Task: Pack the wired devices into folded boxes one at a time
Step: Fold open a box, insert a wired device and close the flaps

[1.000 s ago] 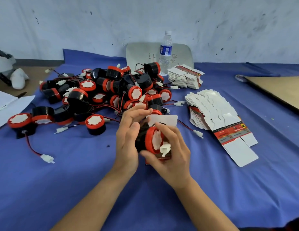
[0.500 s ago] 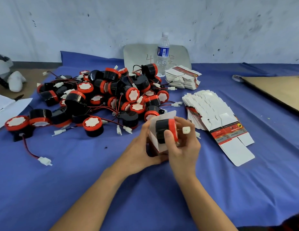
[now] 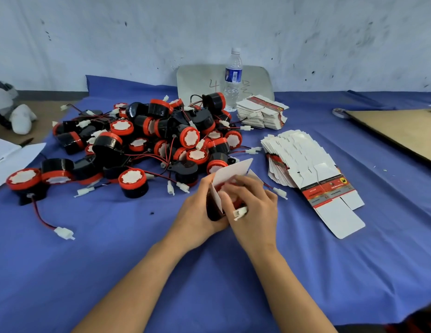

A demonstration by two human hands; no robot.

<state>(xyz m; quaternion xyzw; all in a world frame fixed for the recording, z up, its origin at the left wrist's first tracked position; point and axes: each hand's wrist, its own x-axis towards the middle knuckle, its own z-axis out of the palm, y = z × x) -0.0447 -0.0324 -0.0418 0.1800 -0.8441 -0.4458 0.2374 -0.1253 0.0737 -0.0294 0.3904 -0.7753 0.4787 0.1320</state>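
Note:
My left hand (image 3: 196,217) grips a small folded box (image 3: 230,173) whose white flaps stand open at the top. My right hand (image 3: 254,207) holds a red and black wired device (image 3: 230,188) down in the box mouth, its white connector (image 3: 239,212) sticking out between my fingers. Most of the device is hidden by my fingers and the flaps. A heap of several more black and red wired devices (image 3: 161,138) lies on the blue cloth (image 3: 113,260) just behind and to the left of my hands.
A fanned stack of flat unfolded boxes (image 3: 303,169) lies to the right, a second stack (image 3: 262,111) behind it. A water bottle (image 3: 232,80) stands by the wall in front of a grey board (image 3: 197,80). Brown cardboard (image 3: 402,131) is far right, white paper (image 3: 10,155) far left.
The device has gone from in front of the box down into its open mouth. Both hands have shifted a little right and lower with the box.

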